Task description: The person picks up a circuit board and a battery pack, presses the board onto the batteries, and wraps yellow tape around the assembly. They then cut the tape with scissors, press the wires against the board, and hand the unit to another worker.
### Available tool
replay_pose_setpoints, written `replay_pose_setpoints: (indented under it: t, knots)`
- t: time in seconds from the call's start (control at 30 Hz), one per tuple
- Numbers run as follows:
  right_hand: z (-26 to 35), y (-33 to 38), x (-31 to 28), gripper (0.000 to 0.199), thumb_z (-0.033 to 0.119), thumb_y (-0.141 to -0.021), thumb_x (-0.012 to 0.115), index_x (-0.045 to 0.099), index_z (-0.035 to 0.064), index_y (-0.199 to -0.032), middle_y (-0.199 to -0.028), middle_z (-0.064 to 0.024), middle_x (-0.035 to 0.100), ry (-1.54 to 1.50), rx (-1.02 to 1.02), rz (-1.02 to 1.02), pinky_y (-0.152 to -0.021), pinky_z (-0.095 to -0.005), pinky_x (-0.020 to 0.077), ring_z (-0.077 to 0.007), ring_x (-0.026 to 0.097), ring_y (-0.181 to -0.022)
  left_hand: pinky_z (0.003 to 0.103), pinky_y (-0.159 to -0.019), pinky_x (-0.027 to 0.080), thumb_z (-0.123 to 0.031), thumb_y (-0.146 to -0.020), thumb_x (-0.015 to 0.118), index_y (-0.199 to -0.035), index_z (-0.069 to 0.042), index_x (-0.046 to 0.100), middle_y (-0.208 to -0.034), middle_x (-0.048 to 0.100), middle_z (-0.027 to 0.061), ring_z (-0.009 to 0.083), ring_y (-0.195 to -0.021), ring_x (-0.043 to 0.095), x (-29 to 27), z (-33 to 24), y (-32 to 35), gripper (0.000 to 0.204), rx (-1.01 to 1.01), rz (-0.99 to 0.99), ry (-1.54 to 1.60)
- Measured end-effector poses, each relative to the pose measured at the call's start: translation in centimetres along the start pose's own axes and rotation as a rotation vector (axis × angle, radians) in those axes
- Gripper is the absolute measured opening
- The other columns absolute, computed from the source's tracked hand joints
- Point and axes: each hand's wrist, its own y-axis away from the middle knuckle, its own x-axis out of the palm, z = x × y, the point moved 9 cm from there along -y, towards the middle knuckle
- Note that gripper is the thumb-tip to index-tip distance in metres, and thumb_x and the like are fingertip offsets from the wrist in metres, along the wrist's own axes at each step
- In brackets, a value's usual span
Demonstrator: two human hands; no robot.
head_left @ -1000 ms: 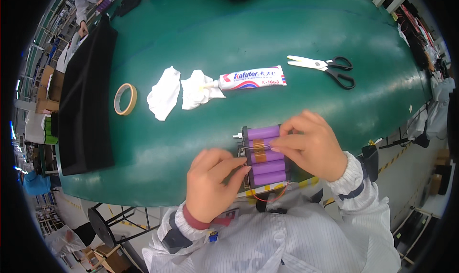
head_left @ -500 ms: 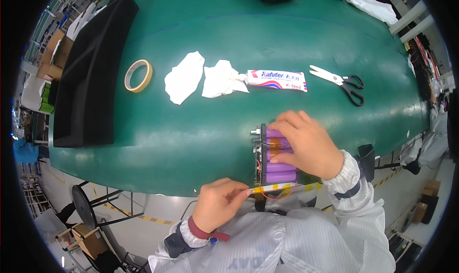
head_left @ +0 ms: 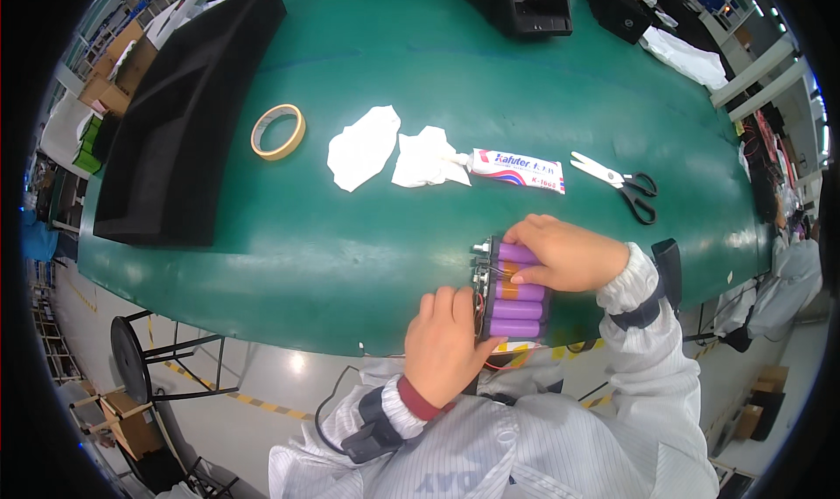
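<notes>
- Far left of the green table [head_left: 350, 237]: black foam tray [head_left: 188, 114], lying flat, reaching toward the left edge.
- Just right of it: roll of tan tape [head_left: 278, 132], flat, untouched.
- Centre: two crumpled white wipes [head_left: 389, 149], the right one touching a white adhesive tube [head_left: 516, 170].
- Near edge, centre: left hand [head_left: 446, 346] now against the left end of the purple cell pack [head_left: 516, 293], fingers curled closed on its end by the red wires. Half a second ago this hand sat off the table edge; it has come back to steady the pack.
- Right hand [head_left: 569, 254] lies flat over the pack's top cells, pressing, as before. Pack unmoved at the near edge.
- Further right: scissors [head_left: 617, 182], shut, well apart.
</notes>
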Motion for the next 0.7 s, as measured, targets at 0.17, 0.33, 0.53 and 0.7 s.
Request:
replay_pose_setpoints:
  t: [0.17,0.33,0.53,0.7]
  knots:
    - [-0.6,0.5,-0.4,0.050,0.033,-0.090,0.068,0.053,-0.0026,-0.122,-0.109,-0.0199,0.061,-0.180,-0.038,0.076,-0.086,-0.0401,0.0471,-0.0358,0.060,-0.100,0.041,-0.076,0.048,-0.022,-0.064,0.088,-0.115,-0.001,0.052,-0.102,0.058,0.0139,0.0328,-0.092,0.055,-0.1,-0.4,-1.1,0.065,0.092,-0.106,0.002]
    - [-1.2,3.0,-1.8,0.049,0.030,-0.087,0.074,0.053,-0.0011,-0.120,-0.103,-0.0140,0.064,-0.407,-0.031,-0.097,-0.082,-0.0353,0.0486,-0.0261,0.061,-0.090,0.046,-0.070,0.051,-0.011,-0.069,0.082,-0.118,-0.003,0.051,-0.098,0.063,0.0165,0.0372,-0.085,0.062,-0.5,-0.6,-2.2,0.058,0.092,-0.065,0.180]
    - [-4.7,5.3,0.9,0.038,0.011,-0.082,0.080,0.056,0.0026,-0.111,-0.096,-0.0030,0.063,-0.905,-0.040,-0.303,-0.075,-0.0278,0.0477,-0.0111,0.058,-0.085,0.047,-0.067,0.051,0.002,-0.078,0.061,-0.120,-0.006,0.050,-0.089,0.061,0.0140,0.0370,-0.081,0.064,-3.0,-5.4,-5.4,0.044,0.345,0.048,-0.052]
    - [-6.3,7.7,2.0,0.033,-0.005,-0.077,0.080,0.056,0.0025,-0.098,-0.090,-0.0009,0.064,-0.968,0.101,-0.633,-0.075,-0.0249,0.0513,-0.0078,0.060,-0.081,0.041,-0.076,0.049,0.007,-0.072,0.057,-0.114,-0.006,0.057,-0.097,0.062,0.0125,0.0327,-0.091,0.062,-3.2,-7.6,-7.8,0.044,0.565,-0.113,-0.213]
